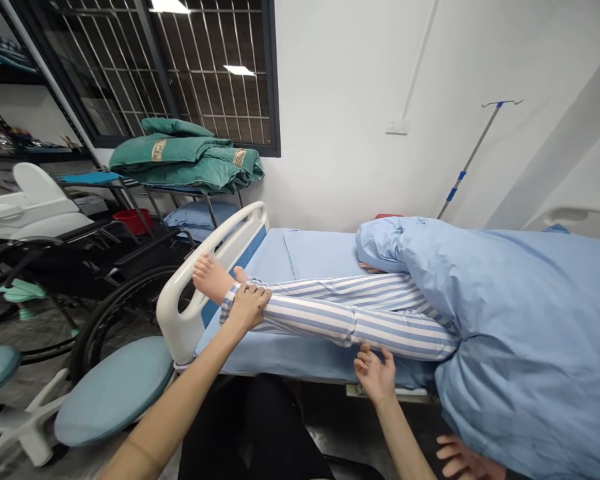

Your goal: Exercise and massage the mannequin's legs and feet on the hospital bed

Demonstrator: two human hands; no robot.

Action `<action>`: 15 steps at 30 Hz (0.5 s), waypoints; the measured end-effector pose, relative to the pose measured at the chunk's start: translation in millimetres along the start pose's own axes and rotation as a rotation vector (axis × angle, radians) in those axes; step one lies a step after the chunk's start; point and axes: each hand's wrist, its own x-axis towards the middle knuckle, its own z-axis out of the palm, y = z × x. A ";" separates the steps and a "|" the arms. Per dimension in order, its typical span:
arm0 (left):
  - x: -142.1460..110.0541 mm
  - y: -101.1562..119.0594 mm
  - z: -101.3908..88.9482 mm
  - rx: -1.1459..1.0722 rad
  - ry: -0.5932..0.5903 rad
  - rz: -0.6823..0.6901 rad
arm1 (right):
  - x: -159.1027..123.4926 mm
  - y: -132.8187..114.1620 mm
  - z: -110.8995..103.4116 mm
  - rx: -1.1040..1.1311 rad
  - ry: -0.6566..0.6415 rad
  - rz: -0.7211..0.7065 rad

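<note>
A patient figure, probably a manikin, lies on the bed in blue-and-white striped trousers (pixel 320 320). My left hand (pixel 250 307) is wrapped over the near lower leg just above the ankle, on the trouser cuff. The bare near foot (pixel 213 279) points up beside the footboard, and the far foot is mostly hidden behind it. My right hand (pixel 377 373) is palm up beside the near knee, its fingers apart and loosely curled. Its fingertips reach the trouser's lower edge; whether they press on it I cannot tell. A blue quilt (pixel 520 300) covers the figure above the thighs.
The white footboard (pixel 173 313) stands left of the feet. A wheelchair (pixel 115 320) and a round stool (pixel 117 390) are farther left. Another hand (pixel 463 457) shows below the quilt. An IV pole (pixel 473 160) rises behind the bed. Green folded covers (pixel 190 157) lie by the window.
</note>
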 end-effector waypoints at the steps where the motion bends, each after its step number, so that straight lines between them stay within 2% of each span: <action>1: -1.3 -0.5 2.8 -0.001 -0.001 -0.002 | 0.0 0.0 -0.2 -0.010 0.000 0.005; 8: -6.4 -3.4 11.1 -0.005 -0.010 -0.005 | -7.9 -8.0 11.0 0.074 0.033 0.026; 12: -6.5 0.5 20.4 -0.118 -0.011 -0.034 | -20.6 -29.6 29.4 0.117 -0.022 -0.007; 15: -1.9 15.4 30.2 -0.258 -0.025 -0.081 | -27.7 -50.0 49.2 0.195 -0.067 -0.066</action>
